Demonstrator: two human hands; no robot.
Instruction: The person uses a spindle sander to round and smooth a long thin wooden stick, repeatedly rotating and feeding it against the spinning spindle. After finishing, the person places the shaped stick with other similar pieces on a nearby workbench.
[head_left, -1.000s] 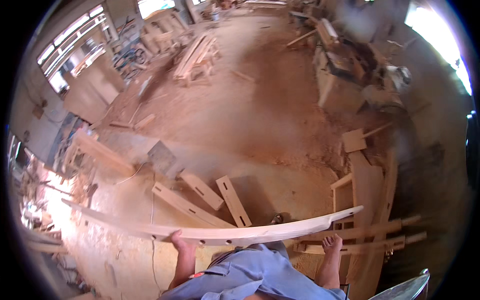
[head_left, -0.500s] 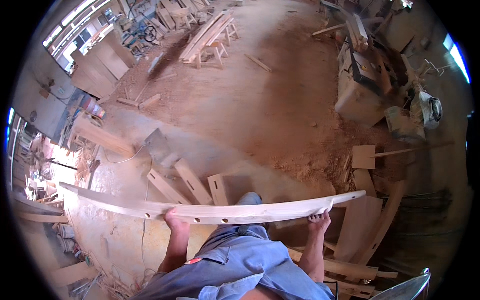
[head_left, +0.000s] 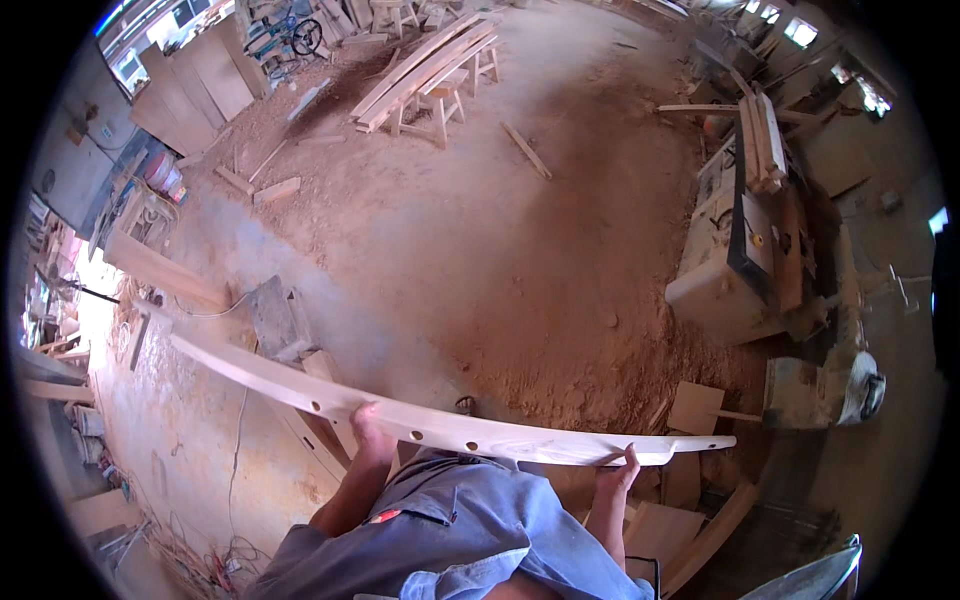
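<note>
A long, pale, slightly curved wooden rail [head_left: 540, 440] lies crosswise in front of my body, held at waist height. It has several round holes along its lower side and narrows at both ends. My left hand [head_left: 372, 430] grips it between two of the holes, with fingers partly hidden behind the wood. Close to the stepped right end, my right hand [head_left: 616, 474] holds its lower edge, one digit up against the face. The rail slopes, its left end farther from me than its right.
Planks [head_left: 425, 75] rest on wooden stools [head_left: 440, 115] ahead. A dusty machine table [head_left: 715, 255] stands on the right with timber on top. Board offcuts [head_left: 690, 410] lie near my right side; a dark metal piece [head_left: 275, 315] and planks are at left. Sawdust covers much of the floor.
The rail has tilted, its left end swinging away from me and its right end dropping nearer. My view has shifted across the room. Both hands keep their hold.
</note>
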